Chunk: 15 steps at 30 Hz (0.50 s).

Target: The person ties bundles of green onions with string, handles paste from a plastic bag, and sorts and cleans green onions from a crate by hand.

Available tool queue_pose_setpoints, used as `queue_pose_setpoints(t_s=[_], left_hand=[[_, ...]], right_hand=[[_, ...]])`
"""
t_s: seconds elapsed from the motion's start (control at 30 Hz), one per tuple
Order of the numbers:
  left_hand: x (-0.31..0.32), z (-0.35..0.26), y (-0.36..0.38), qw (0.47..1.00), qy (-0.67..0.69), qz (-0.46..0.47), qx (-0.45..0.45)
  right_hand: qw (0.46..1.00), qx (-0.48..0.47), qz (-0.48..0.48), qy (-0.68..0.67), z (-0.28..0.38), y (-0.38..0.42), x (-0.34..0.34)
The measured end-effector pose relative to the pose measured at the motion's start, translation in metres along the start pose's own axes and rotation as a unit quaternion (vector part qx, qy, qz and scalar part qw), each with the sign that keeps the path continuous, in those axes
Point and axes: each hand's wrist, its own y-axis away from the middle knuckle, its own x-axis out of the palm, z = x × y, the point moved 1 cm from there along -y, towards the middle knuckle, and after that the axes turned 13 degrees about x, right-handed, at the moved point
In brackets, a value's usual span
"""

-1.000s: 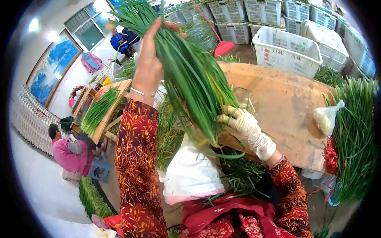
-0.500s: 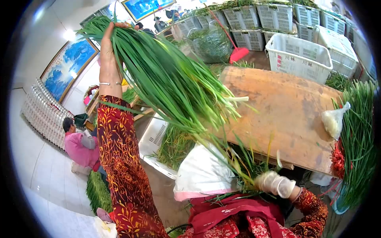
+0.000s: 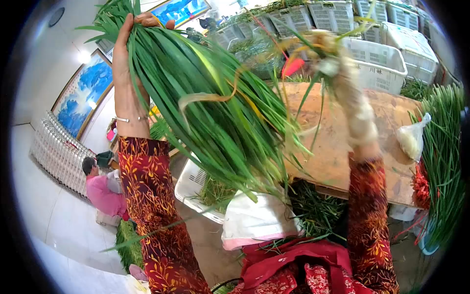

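While my left hand [image 3: 125, 51] grips the green bunch [image 3: 205, 100] by its top, aslant above the white cloth [image 3: 259, 218], my gloved right hand [image 3: 342, 73], blurred, clutches loose strands [image 3: 304, 43]; a firm, uncrushing hold probably prevents bruising.

Your bundle of long, flat green leaves [image 3: 210, 117] slants from your left hand [image 3: 134, 29], tips spilling past your grip, paler stalk ends loosely fanned below and to the right of that hand. A withered tan strand [image 3: 210, 97] curls before it. Your right hand [image 3: 338, 56] holds a blurred tuft [image 3: 307, 45], green and yellowed.
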Motion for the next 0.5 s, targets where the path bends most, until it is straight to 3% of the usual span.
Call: queue_pose_setpoints(t_s=[0.1,0.13,0.27,0.33,0.37,0.43,0.5], left_hand=[[0.001,0.014,0.001,0.999,-0.017,-0.015,0.026],[-0.015,0.015,-0.007,0.995,0.06,0.078,-0.032],[-0.058,0.02,-0.002,0.981,0.157,0.034,-0.11],[-0.059,0.021,0.002,0.993,0.093,-0.026,-0.068],[-0.061,0.021,0.013,0.993,-0.097,-0.059,-0.018],[-0.103,0.019,0.0,0.994,0.106,-0.006,-0.034],[-0.096,0.023,0.008,0.998,0.053,0.007,-0.032]], right_hand=[[0.993,0.114,0.007,-0.012,-0.047,0.021,-0.005],[0.989,0.144,0.01,-0.025,-0.058,0.037,-0.007],[0.967,0.238,0.016,-0.091,-0.08,0.092,-0.016],[0.957,0.264,0.018,-0.118,-0.083,0.111,-0.022],[0.953,0.274,0.018,-0.13,-0.083,0.119,-0.024],[0.945,0.29,0.017,-0.15,-0.082,0.132,-0.028],[0.938,0.301,0.019,-0.169,-0.081,0.143,-0.031]])
